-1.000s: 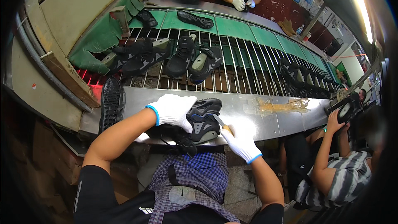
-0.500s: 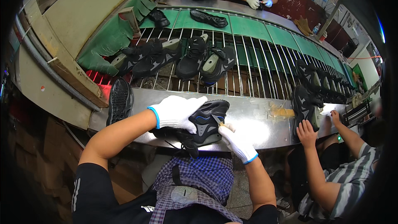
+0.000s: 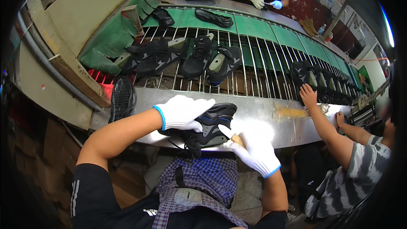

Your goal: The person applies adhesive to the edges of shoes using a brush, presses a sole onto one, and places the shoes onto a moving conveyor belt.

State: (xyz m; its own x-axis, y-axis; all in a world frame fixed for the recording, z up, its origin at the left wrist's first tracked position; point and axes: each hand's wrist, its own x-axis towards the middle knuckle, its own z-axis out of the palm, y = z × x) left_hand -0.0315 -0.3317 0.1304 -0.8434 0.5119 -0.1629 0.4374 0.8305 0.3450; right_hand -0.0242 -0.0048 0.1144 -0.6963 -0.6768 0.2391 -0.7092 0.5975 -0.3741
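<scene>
A black and grey shoe (image 3: 208, 130) lies on its side at the near edge of the metal ledge, its laces hanging over the edge and a grey-green shoe last showing in its opening. My left hand (image 3: 183, 112), in a white knitted glove with a blue cuff, grips it from the left. A thin blue line runs along the shoe beside the sole. In my gloved right hand (image 3: 255, 153) is a small knife (image 3: 237, 139), its tan handle in my closed fingers. The bright blade points up and left, close to the shoe's right side.
A loose black sole (image 3: 122, 100) stands left of my hands. Several lasted shoes (image 3: 197, 57) sit on the rod conveyor (image 3: 265, 74). At right, a co-worker's bare hand (image 3: 308, 96) touches a shoe in a row. Across the conveyor, two people work in gloves.
My right hand has drawn back right and down, bringing the knife away from the shoe's upper. The co-worker's shoe has moved from the ledge onto the conveyor. My left hand keeps its hold.
</scene>
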